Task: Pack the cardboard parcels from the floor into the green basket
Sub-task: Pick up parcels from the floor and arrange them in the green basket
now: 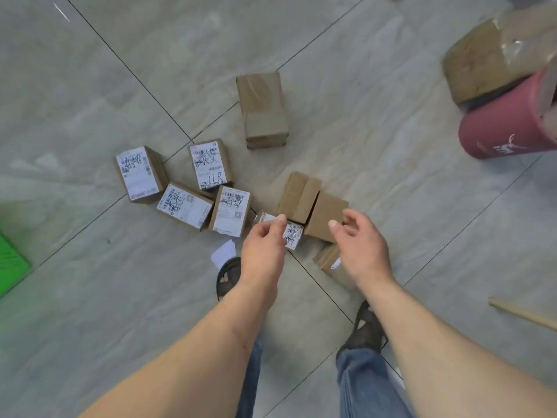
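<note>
Head view, left hand (265, 245) curled over small labelled parcel (294, 235), grip unclear, right hand (361, 245) loose-fingered, apart, above plain parcels (325, 212), green basket (10, 263) at left edge.

Head-worn camera looks steeply down at floor (376, 95).

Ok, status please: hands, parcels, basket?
Left hand at small labelled parcel, grip unclear. Right hand open, empty. Green basket at left edge, nothing blocking.

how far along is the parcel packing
Done: nothing shows; only a corner of the green basket is in view. In hand: left hand reaches a small labelled parcel, right hand open over a plain parcel. Left: at least eight parcels on the floor, including a labelled cluster.
</note>
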